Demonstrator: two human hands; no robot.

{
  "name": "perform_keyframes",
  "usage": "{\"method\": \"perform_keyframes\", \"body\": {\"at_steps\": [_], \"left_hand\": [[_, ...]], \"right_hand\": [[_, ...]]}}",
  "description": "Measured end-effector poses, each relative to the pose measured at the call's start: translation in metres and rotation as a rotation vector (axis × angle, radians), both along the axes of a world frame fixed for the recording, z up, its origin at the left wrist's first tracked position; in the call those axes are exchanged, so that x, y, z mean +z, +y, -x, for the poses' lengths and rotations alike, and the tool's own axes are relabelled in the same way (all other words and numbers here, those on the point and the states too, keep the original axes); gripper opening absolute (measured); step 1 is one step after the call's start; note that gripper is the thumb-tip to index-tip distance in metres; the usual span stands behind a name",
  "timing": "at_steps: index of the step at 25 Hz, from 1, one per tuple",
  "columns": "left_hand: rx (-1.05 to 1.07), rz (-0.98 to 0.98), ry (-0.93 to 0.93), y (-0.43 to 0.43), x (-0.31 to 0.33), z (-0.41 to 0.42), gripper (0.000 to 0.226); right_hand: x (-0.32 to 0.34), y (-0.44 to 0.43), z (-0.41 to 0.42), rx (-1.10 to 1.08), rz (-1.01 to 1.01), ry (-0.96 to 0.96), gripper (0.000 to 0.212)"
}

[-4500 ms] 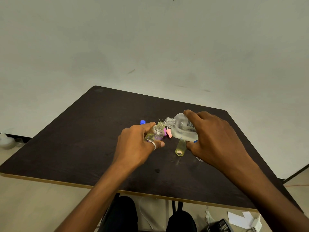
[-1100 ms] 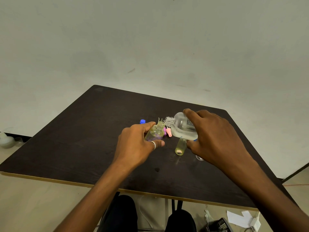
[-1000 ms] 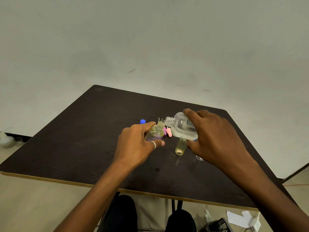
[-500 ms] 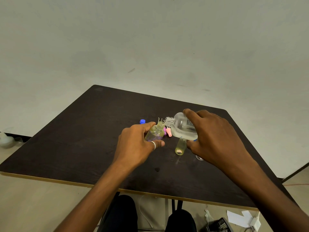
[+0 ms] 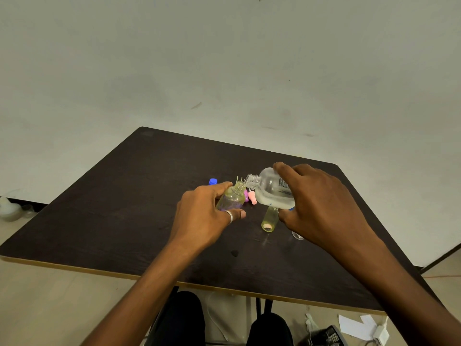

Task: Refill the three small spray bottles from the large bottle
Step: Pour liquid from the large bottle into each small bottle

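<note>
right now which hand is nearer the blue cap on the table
Left. The left hand, holding a small spray bottle, has its fingers just beside the blue cap. The right hand, tilting the large bottle, is well off to the cap's right.

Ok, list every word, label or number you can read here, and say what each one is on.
None can be read.
Large bottle, tilted in the right hand: a white label with dark print, too small and blurred to read.
Small bottle in the left hand: no print visible.
Dark device on the floor: keys or marks, too blurred to read.
</note>
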State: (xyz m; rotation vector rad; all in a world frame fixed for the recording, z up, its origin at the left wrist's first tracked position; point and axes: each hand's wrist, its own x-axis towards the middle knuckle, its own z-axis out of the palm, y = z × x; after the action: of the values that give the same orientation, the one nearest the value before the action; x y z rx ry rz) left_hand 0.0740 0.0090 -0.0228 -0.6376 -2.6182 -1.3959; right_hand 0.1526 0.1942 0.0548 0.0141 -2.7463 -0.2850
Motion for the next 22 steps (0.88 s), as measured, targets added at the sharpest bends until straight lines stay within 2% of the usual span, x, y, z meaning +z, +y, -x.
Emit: {"method": "perform_keyframes", "body": {"at_steps": [8,22], "left_hand": [[0.008,-0.025,0.019,0.0004,0.0028,-0.0037,0.058],[0.008,-0.069,0.02,0.0021,0.0044,-0.0056,0.065]], "right_hand": [[0.003,-0.0018,-0.0005,-0.008,0.002,0.006,0.076],[0.0091,-0.005,-0.0022,-0.016,0.019,-0.027,0.081]]}}
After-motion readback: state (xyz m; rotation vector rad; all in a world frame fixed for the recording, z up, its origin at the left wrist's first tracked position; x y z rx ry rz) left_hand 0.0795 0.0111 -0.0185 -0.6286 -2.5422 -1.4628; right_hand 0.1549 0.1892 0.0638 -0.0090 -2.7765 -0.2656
